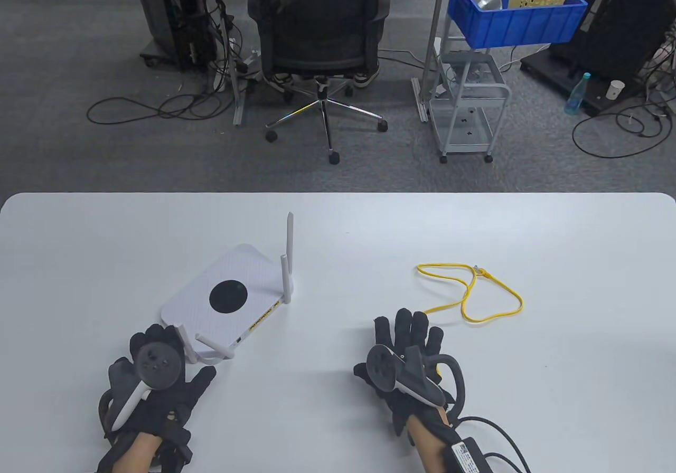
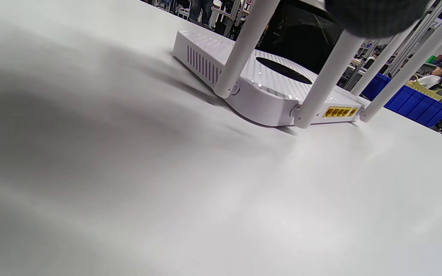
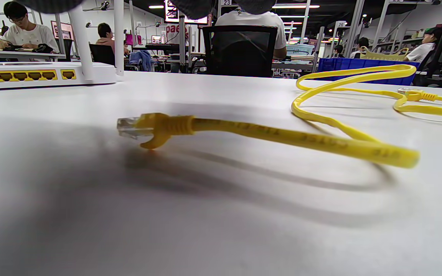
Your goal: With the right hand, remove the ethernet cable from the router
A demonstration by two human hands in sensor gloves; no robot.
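Note:
The white router (image 1: 222,293) with a black disc on top lies on the left of the table, antennas up. Its yellow ports (image 2: 340,112) hold no plug; they also show in the right wrist view (image 3: 33,74). The yellow ethernet cable (image 1: 475,293) lies loose in a loop on the table to the right. One plug end (image 3: 132,128) lies free on the table under my right hand. My right hand (image 1: 406,351) lies flat, fingers stretched out, holding nothing. My left hand (image 1: 158,372) lies open at the router's near corner, fingertips by the antennas (image 2: 240,50).
The table (image 1: 338,230) is white, with its far edge at mid-frame. Beyond it stand an office chair (image 1: 322,35), a cart with a blue bin (image 1: 515,16) and floor cables. A black lead and adapter (image 1: 465,452) trail from my right wrist.

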